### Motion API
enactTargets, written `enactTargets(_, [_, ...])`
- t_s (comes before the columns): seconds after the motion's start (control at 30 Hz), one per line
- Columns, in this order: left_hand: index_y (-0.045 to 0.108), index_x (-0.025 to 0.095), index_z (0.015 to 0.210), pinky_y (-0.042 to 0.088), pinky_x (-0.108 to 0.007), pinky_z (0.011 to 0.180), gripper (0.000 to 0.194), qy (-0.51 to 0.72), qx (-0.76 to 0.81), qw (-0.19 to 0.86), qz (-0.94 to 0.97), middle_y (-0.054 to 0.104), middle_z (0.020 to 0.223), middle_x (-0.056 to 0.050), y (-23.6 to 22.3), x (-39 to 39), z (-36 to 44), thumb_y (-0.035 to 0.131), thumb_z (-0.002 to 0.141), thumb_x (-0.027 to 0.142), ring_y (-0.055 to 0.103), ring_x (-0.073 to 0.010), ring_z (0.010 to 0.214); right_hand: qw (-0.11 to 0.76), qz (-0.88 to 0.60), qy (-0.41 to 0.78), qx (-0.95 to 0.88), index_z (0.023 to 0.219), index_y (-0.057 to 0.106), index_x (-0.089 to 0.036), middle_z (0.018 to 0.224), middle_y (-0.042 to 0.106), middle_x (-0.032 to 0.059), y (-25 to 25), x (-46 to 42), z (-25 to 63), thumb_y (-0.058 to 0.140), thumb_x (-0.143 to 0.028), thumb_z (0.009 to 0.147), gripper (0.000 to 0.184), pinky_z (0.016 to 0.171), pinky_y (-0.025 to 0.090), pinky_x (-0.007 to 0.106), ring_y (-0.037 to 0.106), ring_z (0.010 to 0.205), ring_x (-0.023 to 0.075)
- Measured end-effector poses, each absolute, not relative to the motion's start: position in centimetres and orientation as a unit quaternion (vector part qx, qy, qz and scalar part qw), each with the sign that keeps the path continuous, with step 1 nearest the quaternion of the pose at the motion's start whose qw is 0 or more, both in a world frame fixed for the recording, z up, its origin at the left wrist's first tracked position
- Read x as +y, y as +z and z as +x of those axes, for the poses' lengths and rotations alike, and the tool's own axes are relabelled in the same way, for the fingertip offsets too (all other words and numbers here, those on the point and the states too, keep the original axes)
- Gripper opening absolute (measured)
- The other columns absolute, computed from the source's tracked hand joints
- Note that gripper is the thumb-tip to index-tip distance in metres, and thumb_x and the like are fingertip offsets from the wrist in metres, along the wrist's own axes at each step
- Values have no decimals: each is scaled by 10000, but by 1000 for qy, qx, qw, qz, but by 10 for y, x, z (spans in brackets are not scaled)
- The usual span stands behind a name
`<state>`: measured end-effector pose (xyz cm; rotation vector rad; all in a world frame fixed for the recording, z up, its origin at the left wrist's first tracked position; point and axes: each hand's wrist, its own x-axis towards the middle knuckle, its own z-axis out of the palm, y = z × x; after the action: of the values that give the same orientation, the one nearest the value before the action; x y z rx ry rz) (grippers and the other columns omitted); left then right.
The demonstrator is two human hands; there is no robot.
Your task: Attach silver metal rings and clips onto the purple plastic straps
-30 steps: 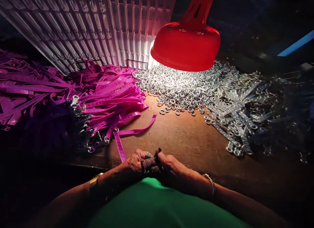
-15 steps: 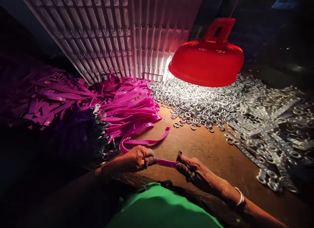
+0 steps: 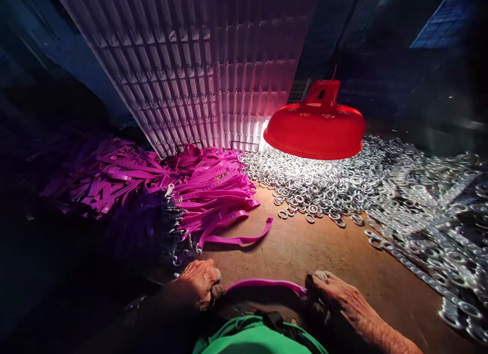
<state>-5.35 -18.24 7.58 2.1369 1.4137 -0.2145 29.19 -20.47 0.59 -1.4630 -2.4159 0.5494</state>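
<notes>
A pink strap (image 3: 265,283) arches between my two hands, close to my body at the table's near edge. My left hand (image 3: 201,283) is closed on its left end, with dark coverings on the fingertips. The right end sits in the closed fingers of my right hand (image 3: 330,290), which also wear dark coverings. What lies inside each grip is hidden. Beyond my left hand, another pink strap (image 3: 236,239) curls out from a pile of pink straps (image 3: 213,186) with metal rings along its near left side.
A red lamp (image 3: 314,133) hangs low over a heap of metal rings (image 3: 324,186). Metal strips with rings (image 3: 430,262) spread over the right side of the wooden table (image 3: 285,247). Ribbed pale panels (image 3: 171,74) stand at the back.
My hands have moved apart and nearer my body. More of the pink strap shows between them, now bowed instead of straight. The camera view has tilted up.
</notes>
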Motion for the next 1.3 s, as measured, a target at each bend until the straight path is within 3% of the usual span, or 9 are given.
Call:
enactTargets(0.07, [665,188,783,390,-260,570,215,-5,569,242,786,573,703,-22,58,-183,-58,541,803,363,510,-144,589,147,-482,102,-858,835,615,-220,823,618,74,-2,-201,292,552,-334,818,132,656,417,304,567,760,207])
enactTargets(0.13, [657,204,1061,473,-339,808,304,117,614,138,769,641,981,-82,45,-174,-64,557,817,354,597,-230,901,186,-455,47,-869,1007,633,-221,962,629,109,-6,-191,285,592,-338,795,246,764,431,341,574,920,244])
enactTargets(0.3, [504,148,1329,355,-521,1026,580,178,605,-107,769,510,1331,-187,26,-135,-82,594,815,402,416,-370,1272,202,-383,78,-898,1252,549,-190,1130,593,147,-3,-166,228,647,-334,746,536,884,416,411,521,1076,286])
enactTargets(0.47, [457,166,1382,267,-577,1039,684,128,582,-147,789,413,1439,-226,21,-100,-90,619,768,421,328,-427,1335,138,-332,138,-923,1320,488,-272,1269,530,123,-15,-163,178,601,-278,810,523,1000,348,474,448,1182,288])
enactTargets(0.7, [415,130,1401,170,-544,1099,822,116,538,-143,822,341,1485,-238,13,-56,-109,616,611,238,301,-395,1367,167,-362,80,-914,1257,508,-289,1116,596,94,-54,-165,172,637,-282,822,453,907,433,463,507,1050,276])
enactTargets(0.97, [425,77,1384,237,-539,1069,805,76,523,-162,833,414,1413,-291,30,11,-118,591,606,205,373,-416,1317,176,-352,6,-919,1240,500,-314,1074,614,45,-74,-162,168,621,-305,863,396,938,403,416,499,1056,244])
enactTargets(1.1, [462,78,1342,283,-548,1043,751,103,507,-193,834,476,1368,-279,27,17,-121,549,607,206,419,-414,1279,110,-363,51,-924,1202,513,-314,1072,602,38,-52,-163,163,597,-414,871,355,915,398,391,486,1065,234])
enactTargets(1.17, [439,137,1352,324,-566,1009,740,157,486,-203,835,506,1368,-218,18,15,-124,499,620,229,462,-410,1242,79,-344,88,-931,1185,522,-303,1079,603,28,-34,-162,165,555,-448,893,327,896,392,383,482,1066,225])
enactTargets(1.3, [203,459,1444,282,-653,1017,780,293,430,-149,841,444,1460,16,6,7,-125,431,706,352,461,-398,1253,111,-363,134,-915,1186,525,-256,1111,606,27,-1,-154,192,491,-391,942,281,902,362,336,490,1060,185])
